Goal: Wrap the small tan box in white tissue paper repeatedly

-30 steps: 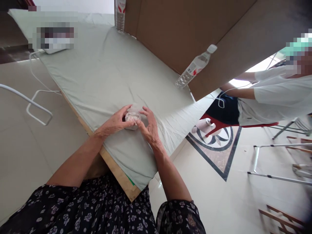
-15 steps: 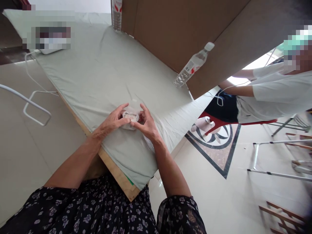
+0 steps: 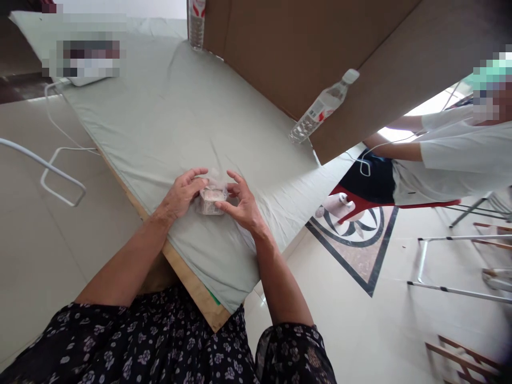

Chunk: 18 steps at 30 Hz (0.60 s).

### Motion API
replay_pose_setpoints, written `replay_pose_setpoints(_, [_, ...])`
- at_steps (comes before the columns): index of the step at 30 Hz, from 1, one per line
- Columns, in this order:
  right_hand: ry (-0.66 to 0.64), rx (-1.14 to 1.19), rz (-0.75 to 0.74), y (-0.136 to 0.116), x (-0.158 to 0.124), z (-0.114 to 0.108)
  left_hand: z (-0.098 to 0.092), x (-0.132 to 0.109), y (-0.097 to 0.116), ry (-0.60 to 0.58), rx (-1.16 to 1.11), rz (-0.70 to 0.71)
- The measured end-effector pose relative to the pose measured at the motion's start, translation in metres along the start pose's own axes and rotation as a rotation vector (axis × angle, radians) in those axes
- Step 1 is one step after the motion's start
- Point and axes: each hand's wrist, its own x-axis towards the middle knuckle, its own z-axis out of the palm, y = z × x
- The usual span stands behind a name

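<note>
A small clear plastic packet [image 3: 210, 199] with something pinkish inside rests on the pale green cloth [image 3: 168, 117] that covers the table. My left hand [image 3: 181, 193] curls its fingers round the packet's left side. My right hand [image 3: 241, 201] pinches its right side with thumb and fingertips. Both hands lie near the table's front corner. What the packet holds is too small to make out.
Two plastic water bottles, one [image 3: 322, 106] leaning and one [image 3: 197, 21] upright, stand by large brown cardboard sheets [image 3: 304, 53]. A white device [image 3: 86, 79] with a cable lies at the far left. A person in white [image 3: 460, 154] sits to the right. Metal frames [image 3: 452, 266] stand on the floor.
The packet has been turned between my hands and now sits flatter and lower on the cloth. My left fingers have shifted over its top.
</note>
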Motion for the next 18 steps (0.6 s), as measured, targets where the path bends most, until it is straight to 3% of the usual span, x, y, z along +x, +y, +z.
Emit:
replay_pose_setpoints(8, [-0.055,-0.26,-0.141,-0.012,-0.007,-0.004,0.007,0.003,0.005,0.028,0.024,-0.012])
replay_pose_setpoints(18, [-0.144,-0.351,-0.095,-0.008,-0.001,-0.006,0.009,0.003,0.0,0.042,0.061,0.037])
